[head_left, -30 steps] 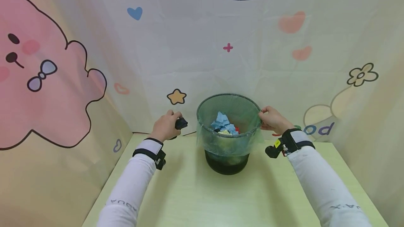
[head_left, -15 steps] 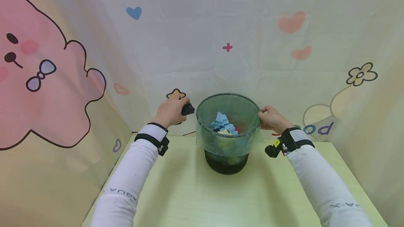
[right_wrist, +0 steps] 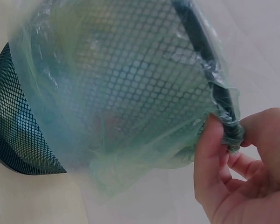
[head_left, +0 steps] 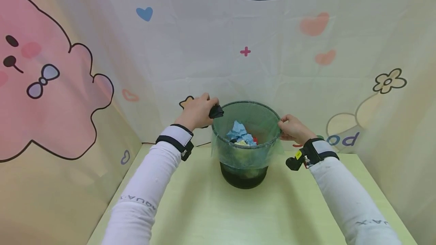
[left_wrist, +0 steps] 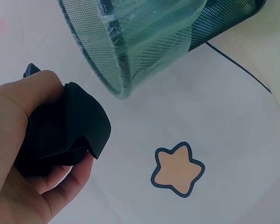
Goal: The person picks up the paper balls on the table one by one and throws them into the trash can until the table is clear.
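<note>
A black mesh wastebasket (head_left: 243, 179) stands upright on the table, lined with a thin green plastic bag (head_left: 250, 158) folded over its rim. Crumpled blue paper (head_left: 239, 131) lies inside, with bits of yellow, red and black beside it. My left hand (head_left: 197, 112) grips a crumpled black piece (left_wrist: 86, 121), which looks like paper or thin sheet, at the basket's left rim. In the left wrist view the piece is apart from the rim. My right hand (head_left: 294, 128) pinches the bag-covered rim on the right side, thumb and fingers on either side of it in the right wrist view.
The pale green table (head_left: 218, 214) runs up to a curtain (head_left: 163, 59) printed with hearts, stars and a pink bear. A wrist camera (head_left: 295, 162) on the right arm sits near the basket's right side.
My left hand has moved up and to the right with the black piece, from left of the wastebasket to its rim. The right hand and the basket have stayed in place.
</note>
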`<state>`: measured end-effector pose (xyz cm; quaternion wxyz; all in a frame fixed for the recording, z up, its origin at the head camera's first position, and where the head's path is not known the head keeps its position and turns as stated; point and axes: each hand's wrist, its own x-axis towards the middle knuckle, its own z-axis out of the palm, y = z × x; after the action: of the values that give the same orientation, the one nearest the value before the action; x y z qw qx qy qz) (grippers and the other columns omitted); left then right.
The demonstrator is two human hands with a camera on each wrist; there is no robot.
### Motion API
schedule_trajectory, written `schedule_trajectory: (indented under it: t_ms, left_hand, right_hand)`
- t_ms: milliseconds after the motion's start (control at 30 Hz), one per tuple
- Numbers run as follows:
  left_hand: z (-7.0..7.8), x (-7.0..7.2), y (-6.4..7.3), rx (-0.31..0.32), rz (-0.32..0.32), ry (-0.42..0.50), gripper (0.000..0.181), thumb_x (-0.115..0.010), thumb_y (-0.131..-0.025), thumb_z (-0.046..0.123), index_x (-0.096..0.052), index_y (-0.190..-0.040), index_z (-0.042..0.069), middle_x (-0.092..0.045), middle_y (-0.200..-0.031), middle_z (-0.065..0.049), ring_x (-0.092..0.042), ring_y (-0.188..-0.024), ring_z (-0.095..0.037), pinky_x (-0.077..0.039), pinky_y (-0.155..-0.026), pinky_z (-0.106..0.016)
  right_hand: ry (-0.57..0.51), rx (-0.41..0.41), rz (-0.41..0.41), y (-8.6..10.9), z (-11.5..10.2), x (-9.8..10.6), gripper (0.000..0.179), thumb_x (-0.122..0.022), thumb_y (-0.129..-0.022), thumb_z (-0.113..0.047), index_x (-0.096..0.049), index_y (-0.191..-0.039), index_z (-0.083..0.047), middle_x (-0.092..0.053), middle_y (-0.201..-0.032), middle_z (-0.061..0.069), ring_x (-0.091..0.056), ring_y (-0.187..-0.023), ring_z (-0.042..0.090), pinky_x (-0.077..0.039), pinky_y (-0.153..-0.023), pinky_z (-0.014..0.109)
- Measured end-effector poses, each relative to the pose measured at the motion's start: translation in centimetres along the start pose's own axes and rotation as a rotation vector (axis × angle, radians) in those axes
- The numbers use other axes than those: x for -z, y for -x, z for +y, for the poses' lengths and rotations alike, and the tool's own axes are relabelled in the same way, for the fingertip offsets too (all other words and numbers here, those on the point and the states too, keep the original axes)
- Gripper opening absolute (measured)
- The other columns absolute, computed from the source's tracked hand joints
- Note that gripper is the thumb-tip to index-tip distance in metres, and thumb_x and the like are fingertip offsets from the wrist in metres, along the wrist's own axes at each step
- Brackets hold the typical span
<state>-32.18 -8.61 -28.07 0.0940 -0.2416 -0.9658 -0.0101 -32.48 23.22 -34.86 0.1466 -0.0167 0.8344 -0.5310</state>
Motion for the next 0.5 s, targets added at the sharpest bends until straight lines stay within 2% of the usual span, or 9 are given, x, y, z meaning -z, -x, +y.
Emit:
schedule_trajectory:
  t_ms: [200,500]
  left_hand:
    - [1.3,0.5,-0.7,-0.012,-0.027,0.016,0.048,-0.068,-0.081,0.024,-0.048,-0.124,0.021,-0.047,-0.114,-0.010,-0.053,-0.092,-0.027,-0.050,-0.072,-0.037]
    - [3.5,0.7,-1.9,-0.047,-0.014,-0.009,0.050,-0.068,-0.081,0.029,-0.048,-0.126,0.023,-0.046,-0.116,-0.008,-0.053,-0.089,-0.024,-0.049,-0.073,-0.035]
  right_hand:
    - [-0.005,0.002,0.001,0.0,0.0,0.0,0.022,-0.033,-0.096,-0.012,-0.028,-0.113,0.001,-0.034,-0.084,0.007,-0.042,-0.068,0.013,-0.048,-0.065,0.021]
    - [0.007,0.014,-0.006,0.1,-0.1,0.0,0.022,-0.033,-0.096,-0.011,-0.028,-0.112,0.002,-0.033,-0.081,0.007,-0.041,-0.066,0.014,-0.048,-0.064,0.021]
